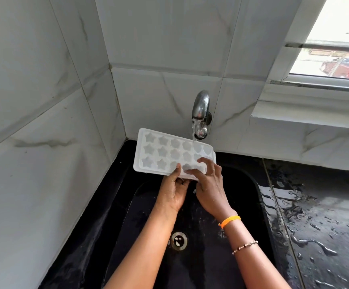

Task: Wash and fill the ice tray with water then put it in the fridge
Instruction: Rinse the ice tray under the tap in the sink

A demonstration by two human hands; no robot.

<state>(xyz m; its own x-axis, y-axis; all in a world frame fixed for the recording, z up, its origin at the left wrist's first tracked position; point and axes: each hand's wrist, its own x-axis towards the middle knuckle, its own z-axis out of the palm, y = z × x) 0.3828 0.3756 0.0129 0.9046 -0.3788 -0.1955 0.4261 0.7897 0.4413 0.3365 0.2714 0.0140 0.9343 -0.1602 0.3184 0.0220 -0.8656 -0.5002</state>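
A white ice tray (163,152) with star and heart shaped cells is held over the black sink (250,184), tilted toward me. My left hand (174,189) grips its near edge from below, thumb on top. My right hand (209,184) lies over the tray's near right corner, fingers spread on the cells. A steel tap (199,105) on the back wall runs water (194,132) onto the tray's right end.
The sink drain (178,240) lies below my forearms. Marble-look tiled walls (44,122) close in at left and behind. A wet black counter (323,215) with water droplets extends right. A window (336,49) sits at the upper right above a ledge.
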